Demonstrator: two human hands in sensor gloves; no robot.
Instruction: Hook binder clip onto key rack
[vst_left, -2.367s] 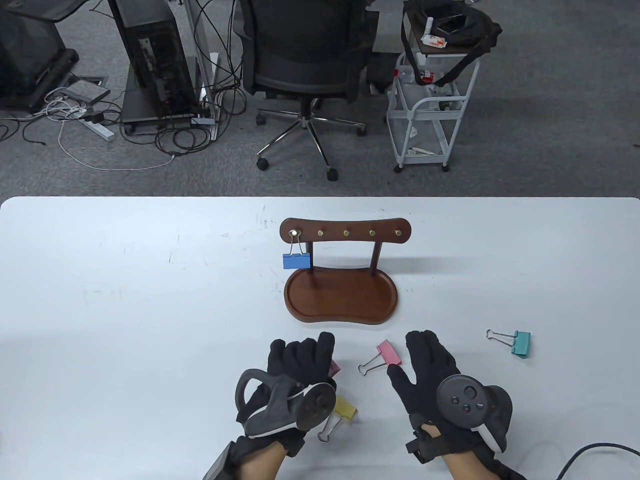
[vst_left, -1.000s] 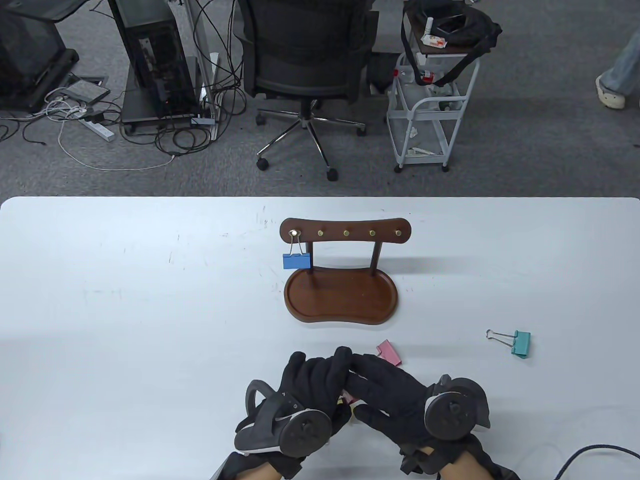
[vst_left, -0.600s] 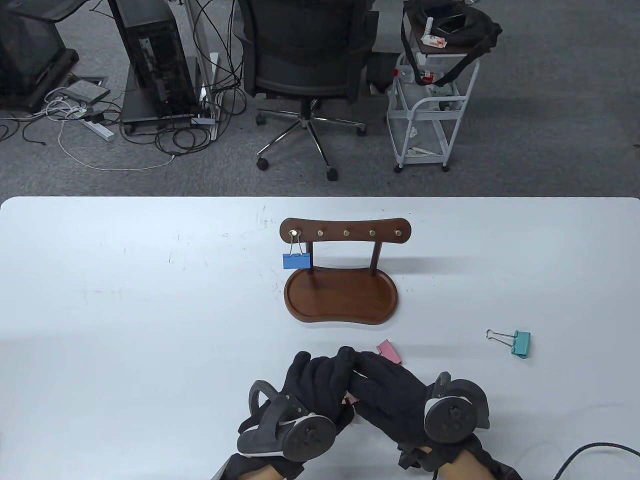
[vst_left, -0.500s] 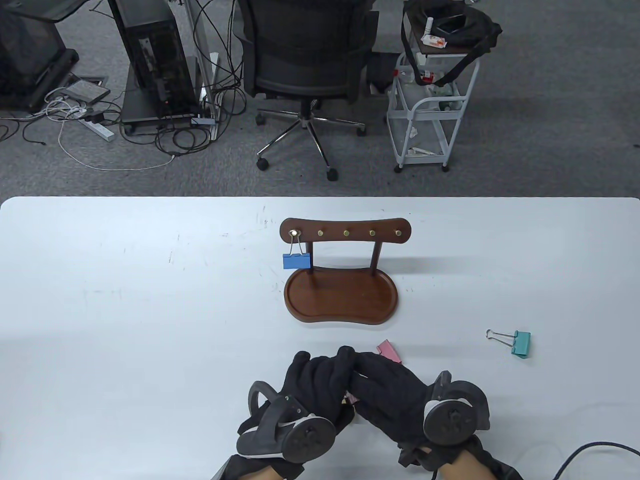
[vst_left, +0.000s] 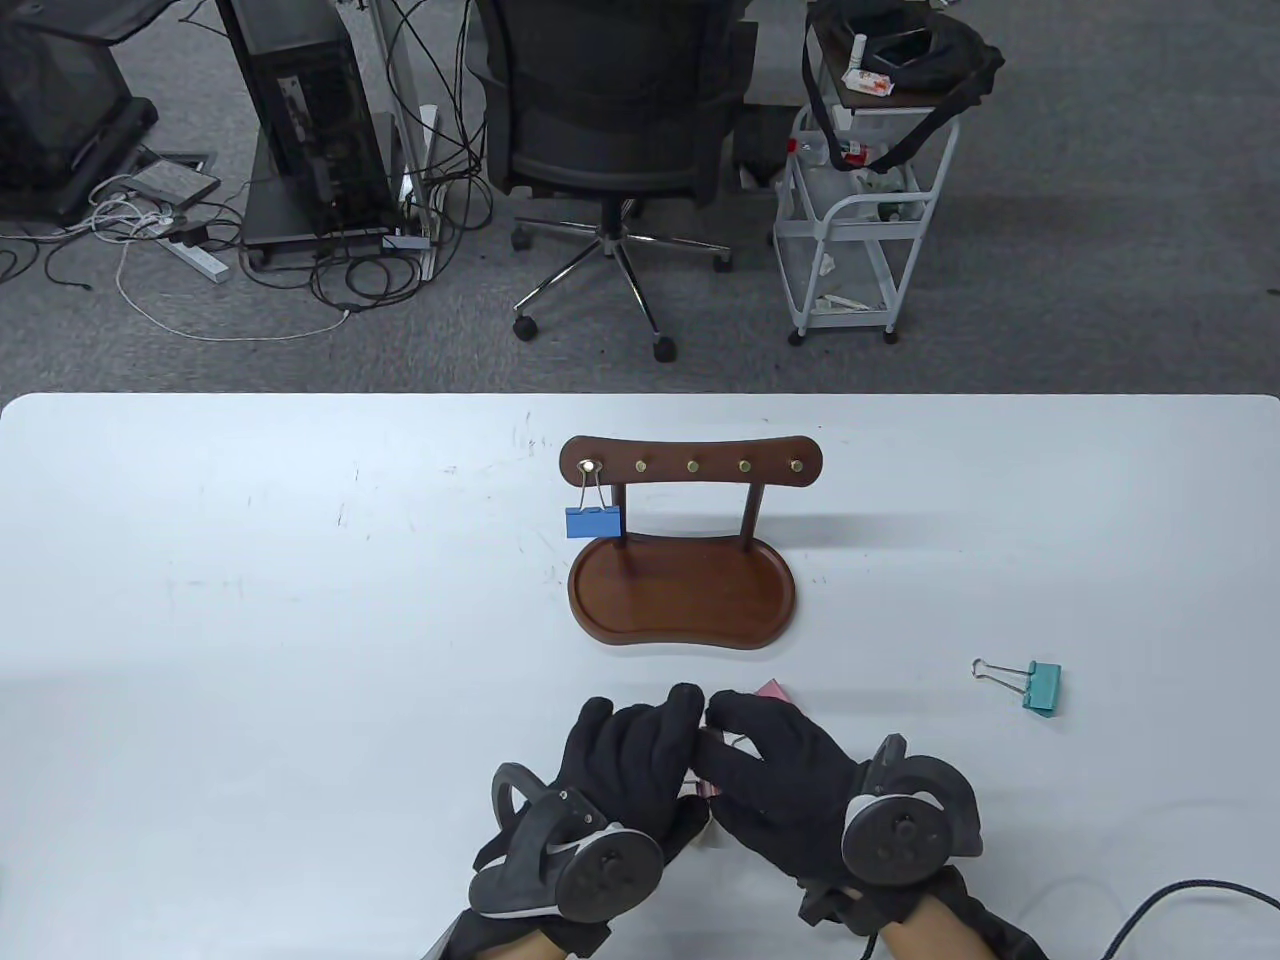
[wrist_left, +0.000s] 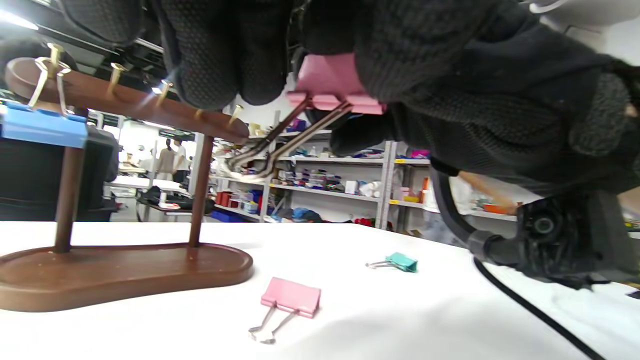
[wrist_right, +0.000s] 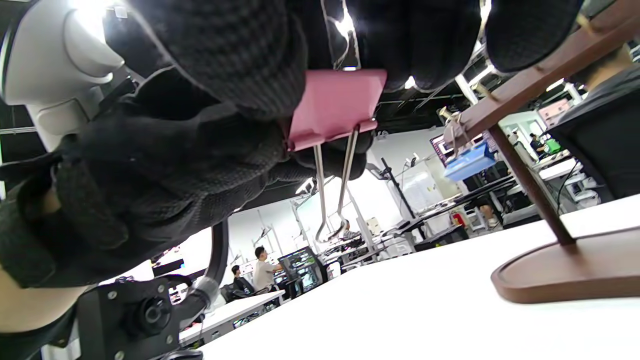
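A dark wooden key rack (vst_left: 690, 470) with brass hooks stands on its tray base (vst_left: 683, 600) mid-table. A blue binder clip (vst_left: 594, 521) hangs from its leftmost hook. My left hand (vst_left: 640, 740) and right hand (vst_left: 780, 760) meet in front of the base, fingertips touching. Together they pinch a pink binder clip (wrist_left: 332, 80) above the table, with its wire handles (wrist_right: 332, 200) hanging down. It is mostly hidden in the table view. The rack (wrist_left: 125, 100) lies just beyond the fingers in the left wrist view.
A second pink clip (wrist_left: 291, 297) lies on the table by my right fingers, partly hidden in the table view (vst_left: 773, 688). A teal clip (vst_left: 1038, 686) lies at the right. A black cable (vst_left: 1180, 900) runs along the near right edge.
My hands were apart 2.4 s ago. They have come together around a pink clip. Over the last second they have barely moved, and my right fingers have curled a little more.
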